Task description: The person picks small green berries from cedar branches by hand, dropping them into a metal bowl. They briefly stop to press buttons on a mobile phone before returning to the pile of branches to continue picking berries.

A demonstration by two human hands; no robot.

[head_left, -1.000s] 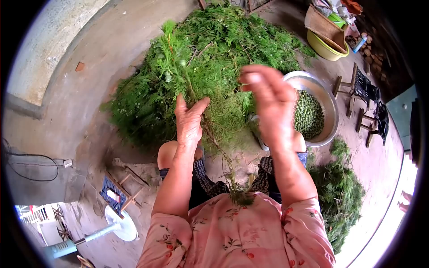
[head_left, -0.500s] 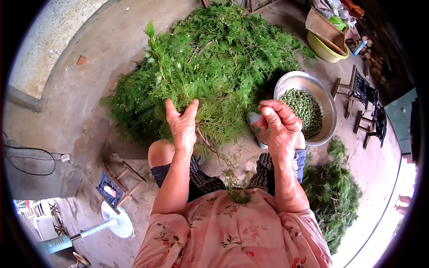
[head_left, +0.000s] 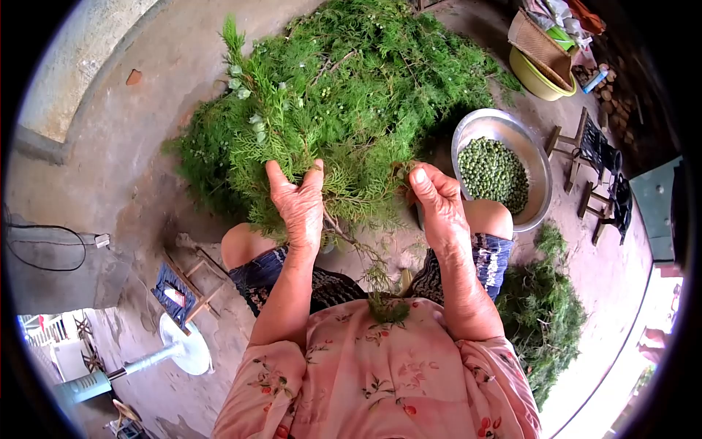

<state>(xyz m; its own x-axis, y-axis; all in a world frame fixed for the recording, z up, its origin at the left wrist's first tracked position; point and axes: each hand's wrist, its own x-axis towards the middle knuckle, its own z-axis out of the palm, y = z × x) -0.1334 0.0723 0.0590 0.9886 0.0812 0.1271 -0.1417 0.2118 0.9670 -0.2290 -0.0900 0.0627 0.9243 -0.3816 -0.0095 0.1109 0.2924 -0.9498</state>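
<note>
A leafy conifer branch (head_left: pixel 256 88) with pale green cones is gripped in my left hand (head_left: pixel 298 208); its thin stem hangs toward my lap. My right hand (head_left: pixel 444 212) is closed in a pinch at the right edge of the foliage. What lies between its fingertips is too small to make out. Beyond both hands spreads a large heap of cut green branches (head_left: pixel 395 95). Right of my right hand stands a metal basin (head_left: pixel 542 164), partly filled with small round green cones (head_left: pixel 493 172).
A smaller pile of greenery (head_left: pixel 541 322) lies at my right. Further right are low folding stools (head_left: pixel 585 146), and behind them a yellow basin (head_left: pixel 534 77) holding a woven basket (head_left: pixel 540 45). At my left stand another stool (head_left: pixel 179 293) and a fan (head_left: pixel 183 347).
My right hand has moved left, from beside the basin to the edge of the branch foliage. My left hand keeps its grip, and the branch top leans slightly further left.
</note>
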